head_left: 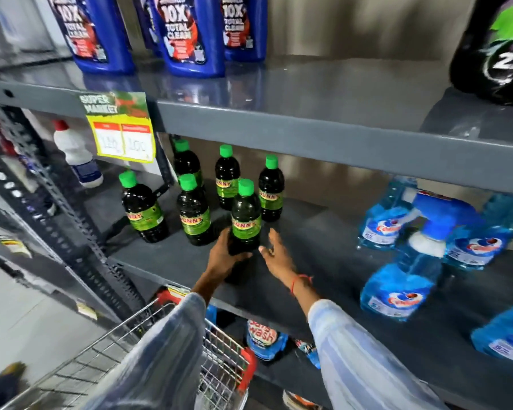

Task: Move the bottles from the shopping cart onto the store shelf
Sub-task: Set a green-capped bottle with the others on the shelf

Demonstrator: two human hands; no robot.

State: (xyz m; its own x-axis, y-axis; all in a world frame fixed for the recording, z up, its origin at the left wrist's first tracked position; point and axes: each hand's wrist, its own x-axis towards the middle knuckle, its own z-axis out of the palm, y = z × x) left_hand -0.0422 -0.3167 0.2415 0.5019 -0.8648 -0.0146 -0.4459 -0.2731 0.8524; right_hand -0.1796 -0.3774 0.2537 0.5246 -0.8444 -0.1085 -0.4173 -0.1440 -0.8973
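Note:
A dark bottle with a green cap and green label [245,216] stands upright on the grey middle shelf [323,250]. My left hand [224,255] is wrapped around its base. Just right of that bottle, my right hand [274,253] hovers with fingers spread and holds nothing. Several matching green-capped bottles stand behind and to the left, such as the left one [142,208], a middle one [193,211] and a rear right one [271,189]. The wire shopping cart [219,359] sits below my left sleeve; what is in it is hidden.
Blue liquid pouches [403,288] lie on the right of the same shelf. Blue detergent jugs [190,34] and a black jug [498,45] stand on the upper shelf. A yellow price tag [122,128] hangs from its edge. A white bottle [77,155] stands far left.

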